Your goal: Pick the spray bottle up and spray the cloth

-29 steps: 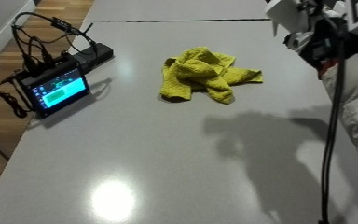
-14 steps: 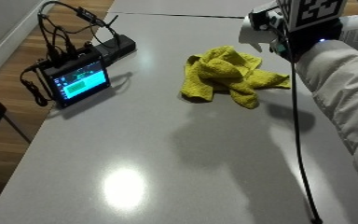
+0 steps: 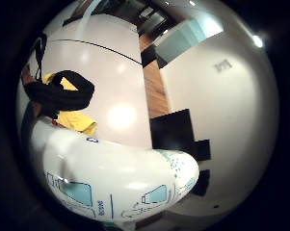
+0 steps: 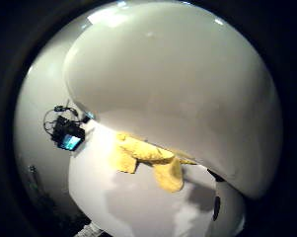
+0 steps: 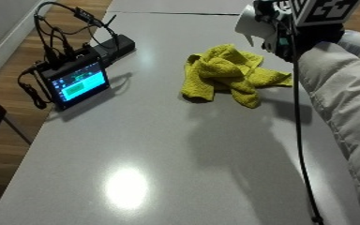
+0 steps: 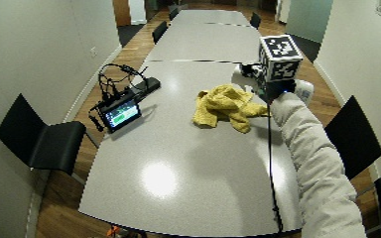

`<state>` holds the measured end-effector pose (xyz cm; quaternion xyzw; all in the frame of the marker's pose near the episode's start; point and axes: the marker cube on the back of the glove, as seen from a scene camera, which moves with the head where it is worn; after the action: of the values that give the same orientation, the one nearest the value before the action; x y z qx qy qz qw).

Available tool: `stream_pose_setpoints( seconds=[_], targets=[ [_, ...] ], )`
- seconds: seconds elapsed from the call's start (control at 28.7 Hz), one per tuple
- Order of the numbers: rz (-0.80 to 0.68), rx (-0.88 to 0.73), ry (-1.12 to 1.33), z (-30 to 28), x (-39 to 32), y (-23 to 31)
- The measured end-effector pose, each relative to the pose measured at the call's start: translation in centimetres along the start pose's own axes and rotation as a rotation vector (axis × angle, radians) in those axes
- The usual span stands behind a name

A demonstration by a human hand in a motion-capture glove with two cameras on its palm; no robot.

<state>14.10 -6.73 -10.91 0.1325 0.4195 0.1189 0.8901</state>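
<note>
1. The yellow cloth [image 5: 232, 76] lies crumpled on the grey bench [image 5: 168, 154], toward the far right part of the top; one corner trails out toward the bench's right edge.
2. The gloved right hand [image 5: 311, 40] is raised above the bench just beside the cloth's right side, at the end of a pale padded sleeve [image 5: 345, 108] that reaches in from the right.
3. The spray bottle [image 3: 111, 175] is off the bench and in that hand; its white body fills much of both palm views, with blue printed pictograms showing on its label; in the outside view its white head [image 5: 253, 24] sticks out to the left of the hand, above the cloth's far right corner, and the bottle's other end [image 5: 358, 42] shows to the right of the hand.
4. The grip appears closed round the spray bottle, though the fingers themselves are mostly hidden behind the glove's gear; a black strap crosses the little finger side palm view over the cloth.
5. At the left side of the bench stands a small screen [image 5: 77, 84], lit and tilted up, with black cables looped behind it and a black power strip [image 5: 114, 47] just beyond.
6. Black chairs [image 6: 45, 141] stand along both long sides of the bench in the wide outside view; a second bench [image 6: 204, 42] continues beyond the seam at the far end.
</note>
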Motion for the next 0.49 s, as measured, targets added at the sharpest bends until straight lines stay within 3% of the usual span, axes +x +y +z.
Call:
stream_pose_setpoints(
  seconds=[0.49],
  targets=[
    [0.277, 0.119, -0.962, -1.6, 0.2, 0.5]
  ],
)
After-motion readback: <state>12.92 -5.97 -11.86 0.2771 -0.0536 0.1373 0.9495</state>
